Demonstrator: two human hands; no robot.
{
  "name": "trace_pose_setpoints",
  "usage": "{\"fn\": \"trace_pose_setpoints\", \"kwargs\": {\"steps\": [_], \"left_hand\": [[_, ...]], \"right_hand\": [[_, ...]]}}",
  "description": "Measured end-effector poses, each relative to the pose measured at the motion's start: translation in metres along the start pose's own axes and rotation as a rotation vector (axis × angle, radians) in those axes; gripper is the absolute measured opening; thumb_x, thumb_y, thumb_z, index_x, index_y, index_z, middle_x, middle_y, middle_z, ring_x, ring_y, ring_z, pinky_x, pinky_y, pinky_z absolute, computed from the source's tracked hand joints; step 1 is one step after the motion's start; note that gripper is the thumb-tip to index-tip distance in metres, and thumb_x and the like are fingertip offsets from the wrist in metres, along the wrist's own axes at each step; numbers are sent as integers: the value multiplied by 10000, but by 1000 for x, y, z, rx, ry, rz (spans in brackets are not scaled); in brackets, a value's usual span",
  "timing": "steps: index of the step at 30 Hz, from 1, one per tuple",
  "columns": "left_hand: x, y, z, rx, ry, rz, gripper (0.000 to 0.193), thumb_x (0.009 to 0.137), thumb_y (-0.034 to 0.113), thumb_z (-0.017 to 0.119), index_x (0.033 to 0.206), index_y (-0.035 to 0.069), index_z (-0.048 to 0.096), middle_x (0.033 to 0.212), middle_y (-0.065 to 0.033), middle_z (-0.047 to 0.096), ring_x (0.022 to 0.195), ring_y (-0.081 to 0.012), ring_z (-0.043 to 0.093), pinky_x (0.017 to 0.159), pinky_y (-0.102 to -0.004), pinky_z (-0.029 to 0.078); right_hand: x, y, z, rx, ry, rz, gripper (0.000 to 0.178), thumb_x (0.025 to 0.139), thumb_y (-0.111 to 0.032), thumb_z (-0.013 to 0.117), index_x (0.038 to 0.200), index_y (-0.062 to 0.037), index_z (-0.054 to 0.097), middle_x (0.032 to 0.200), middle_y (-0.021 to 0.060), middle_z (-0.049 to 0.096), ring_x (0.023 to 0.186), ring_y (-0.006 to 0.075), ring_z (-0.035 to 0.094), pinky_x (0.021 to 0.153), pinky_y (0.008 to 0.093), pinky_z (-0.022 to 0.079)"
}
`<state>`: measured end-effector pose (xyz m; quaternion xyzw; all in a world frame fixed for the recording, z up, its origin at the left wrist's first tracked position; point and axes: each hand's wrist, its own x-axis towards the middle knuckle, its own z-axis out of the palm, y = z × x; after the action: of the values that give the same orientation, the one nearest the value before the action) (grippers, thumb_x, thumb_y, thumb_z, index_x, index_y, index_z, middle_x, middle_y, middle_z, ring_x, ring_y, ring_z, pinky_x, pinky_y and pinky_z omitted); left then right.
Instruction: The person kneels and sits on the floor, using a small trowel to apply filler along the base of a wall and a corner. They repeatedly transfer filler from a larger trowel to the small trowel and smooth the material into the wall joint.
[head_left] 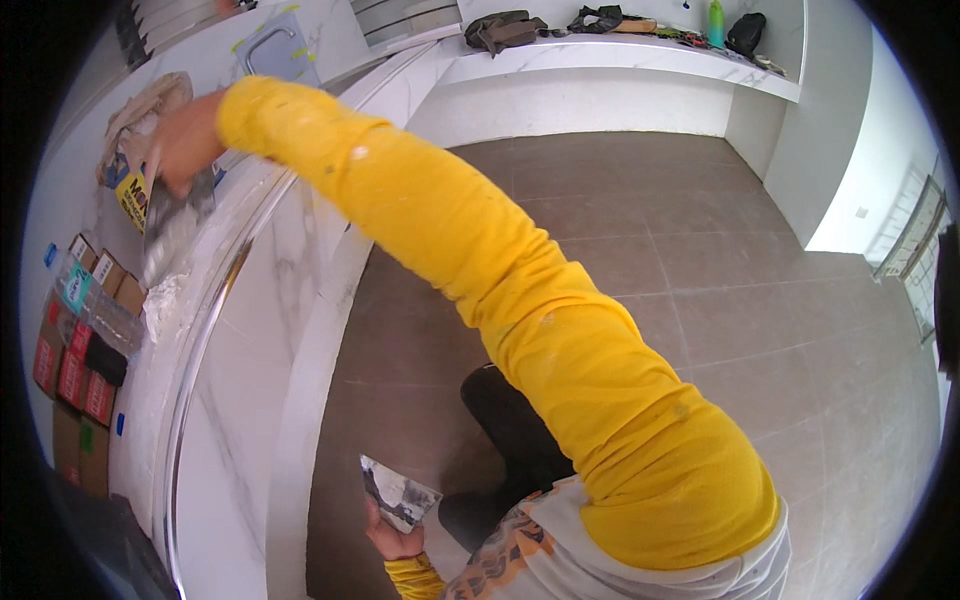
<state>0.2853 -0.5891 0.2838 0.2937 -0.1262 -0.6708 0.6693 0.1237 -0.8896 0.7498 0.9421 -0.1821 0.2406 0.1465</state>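
My right arm in a yellow sleeve stretches across to the far left, and my right hand (188, 142) is closed with the fingers pointing down at an opened beige bag (160, 100) with a yellow and blue printed side. Just under these fingers is a blurred silvery-grey thing (172, 225); whether it is in my grip is hard to make out. Low in the view, my left hand (398, 538) grips a flat, square-edged plate (402, 494) smeared with white and dark putty, held tilted over the floor beside the counter.
The white marbled counter (290, 270) has a metal-trimmed edge. On it are white powder (163, 305), a clear plastic bottle (95, 300) and stacked cardboard boxes (75, 360). A sink (278, 50) lies beyond. Bags and a green bottle (716, 25) stand on the far ledge.
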Motion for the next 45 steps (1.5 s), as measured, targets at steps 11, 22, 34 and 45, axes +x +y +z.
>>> {"fn": "trace_pose_setpoints", "kwargs": {"steps": [11,22,34,45], "left_hand": [[-10,14,56,-23,-173,-63,382,981,250,481,1309,56,515,1265,-74,601,1139,-264,585,1000,-455,440],[2,20,118,-92,-394,-168,358,987,225,481,1265,3,517,1162,-133,632,1012,-247,640,879,-374,533],[-16,23,63,-21,-181,-159,333,964,239,525,1218,28,572,1152,-89,656,1028,-221,646,899,-375,525],[11,23,28,-2,-147,-195,328,970,278,515,1199,60,605,1141,-68,668,1032,-217,645,901,-393,512]], "right_hand": [[-283,-152,59,819,632,523,321,780,9,663,1084,-85,704,1067,108,687,917,267,667,763,322,540],[-312,-223,144,401,166,-84,725,649,89,707,1282,-241,579,1366,86,518,1233,329,490,1095,531,314],[-336,-225,192,164,-33,97,641,725,78,608,1275,-248,574,1338,83,506,1243,320,458,1060,487,359],[-460,-276,225,527,351,1035,350,918,7,521,1247,-85,596,1296,142,583,1195,306,550,1069,363,389]]}}
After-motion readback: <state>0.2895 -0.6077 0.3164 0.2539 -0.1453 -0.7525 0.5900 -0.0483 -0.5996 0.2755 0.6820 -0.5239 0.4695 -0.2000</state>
